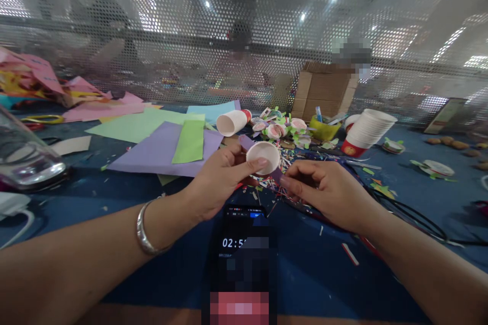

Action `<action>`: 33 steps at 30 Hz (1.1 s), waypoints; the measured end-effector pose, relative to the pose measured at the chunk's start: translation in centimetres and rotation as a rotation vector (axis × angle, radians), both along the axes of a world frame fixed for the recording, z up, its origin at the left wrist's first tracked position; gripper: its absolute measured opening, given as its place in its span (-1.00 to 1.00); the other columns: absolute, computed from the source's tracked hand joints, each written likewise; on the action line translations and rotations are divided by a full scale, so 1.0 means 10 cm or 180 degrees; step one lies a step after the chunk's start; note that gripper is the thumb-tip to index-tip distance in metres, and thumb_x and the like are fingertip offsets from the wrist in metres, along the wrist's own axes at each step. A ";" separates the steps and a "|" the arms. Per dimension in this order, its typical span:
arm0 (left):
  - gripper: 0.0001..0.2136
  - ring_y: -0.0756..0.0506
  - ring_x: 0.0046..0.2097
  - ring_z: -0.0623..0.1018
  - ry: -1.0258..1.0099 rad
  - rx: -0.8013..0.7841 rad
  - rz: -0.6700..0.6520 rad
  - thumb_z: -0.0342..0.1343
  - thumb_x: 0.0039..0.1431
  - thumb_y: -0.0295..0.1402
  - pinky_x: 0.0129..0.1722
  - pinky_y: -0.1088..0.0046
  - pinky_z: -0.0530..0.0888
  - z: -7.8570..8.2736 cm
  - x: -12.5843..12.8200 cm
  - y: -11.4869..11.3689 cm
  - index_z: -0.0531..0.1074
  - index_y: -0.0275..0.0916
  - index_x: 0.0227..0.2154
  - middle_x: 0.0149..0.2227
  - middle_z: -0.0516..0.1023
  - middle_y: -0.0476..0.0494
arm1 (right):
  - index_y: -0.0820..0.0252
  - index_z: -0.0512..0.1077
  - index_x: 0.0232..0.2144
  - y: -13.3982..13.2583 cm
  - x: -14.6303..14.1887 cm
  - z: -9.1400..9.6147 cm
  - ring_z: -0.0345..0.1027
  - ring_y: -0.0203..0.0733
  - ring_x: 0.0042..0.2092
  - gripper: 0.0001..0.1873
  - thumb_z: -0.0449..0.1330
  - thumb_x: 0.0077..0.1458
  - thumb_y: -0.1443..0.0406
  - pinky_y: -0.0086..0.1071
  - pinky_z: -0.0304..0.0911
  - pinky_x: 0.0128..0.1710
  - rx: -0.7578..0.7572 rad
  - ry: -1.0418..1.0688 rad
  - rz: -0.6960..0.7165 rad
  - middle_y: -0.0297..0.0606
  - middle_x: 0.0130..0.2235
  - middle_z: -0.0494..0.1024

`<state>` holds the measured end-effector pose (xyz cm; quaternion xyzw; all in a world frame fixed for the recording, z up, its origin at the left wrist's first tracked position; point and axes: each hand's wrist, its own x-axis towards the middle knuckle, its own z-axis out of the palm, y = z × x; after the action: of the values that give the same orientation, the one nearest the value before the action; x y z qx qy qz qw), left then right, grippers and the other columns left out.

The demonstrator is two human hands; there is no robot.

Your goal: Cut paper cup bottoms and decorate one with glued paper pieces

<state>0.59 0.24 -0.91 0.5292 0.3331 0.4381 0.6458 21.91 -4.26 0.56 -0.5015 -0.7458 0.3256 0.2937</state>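
My left hand [223, 175], a silver bangle on its wrist, grips a round white paper-cup bottom [259, 151] with the thumb across its face. A purple paper strip [277, 175] runs behind the disc and sticks out at its upper left and lower right. The strip's lower right end is pinched between the thumb and fingers of my right hand [326, 188]. Below both hands a phone [234, 228] displays a timer. Paper scraps [284, 160] lie scattered just behind the disc. Farther back is a pile of cup-bottom pieces with green paper parts [276, 131].
Purple [148, 155] and green sheets [129, 127] lie at the left, near a clear container [34, 162]. A tipped paper cup [231, 123], a yellow-green holder [324, 129] and stacked cups [369, 129] stand behind. Black cables [412, 218] cross the right side. A perforated screen [190, 61] borders the back.
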 end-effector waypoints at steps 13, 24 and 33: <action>-0.78 0.01 -0.22 0.63 -0.0303 -0.0267 -0.0183 0.36 0.16 -0.40 -0.26 0.56 0.55 0.01 0.03 -0.02 0.53 -0.31 -0.16 -0.22 0.68 -0.10 | 0.12 0.53 -0.30 -0.02 0.01 0.02 0.29 -0.30 -0.39 -0.77 0.19 0.31 0.13 -0.40 0.18 -0.42 0.0641 -0.0336 -0.0444 -0.39 -0.39 0.54; -0.80 -0.01 -0.19 0.64 -0.0064 -0.0210 -0.0200 0.30 0.23 -0.37 -0.27 0.54 0.58 0.02 0.02 -0.02 0.51 -0.31 -0.13 -0.17 0.67 -0.13 | 0.12 0.54 -0.30 -0.02 0.03 0.03 0.32 -0.32 -0.40 -0.80 0.20 0.31 0.16 -0.42 0.18 -0.42 0.0897 -0.0519 -0.0576 -0.40 -0.38 0.57; -0.78 -0.02 -0.23 0.61 0.0687 0.0280 -0.0550 0.34 0.17 -0.31 -0.28 0.50 0.56 0.00 0.01 -0.07 0.51 -0.31 -0.20 -0.25 0.64 -0.09 | 0.13 0.55 -0.33 -0.02 0.02 0.04 0.33 -0.32 -0.40 -0.73 0.19 0.32 0.11 -0.44 0.20 -0.44 0.0936 -0.0474 -0.0464 -0.38 -0.40 0.57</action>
<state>0.70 -0.41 -0.95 0.6277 0.3343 0.3356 0.6178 22.13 -4.42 0.96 -0.5286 -0.7667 0.1528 0.3307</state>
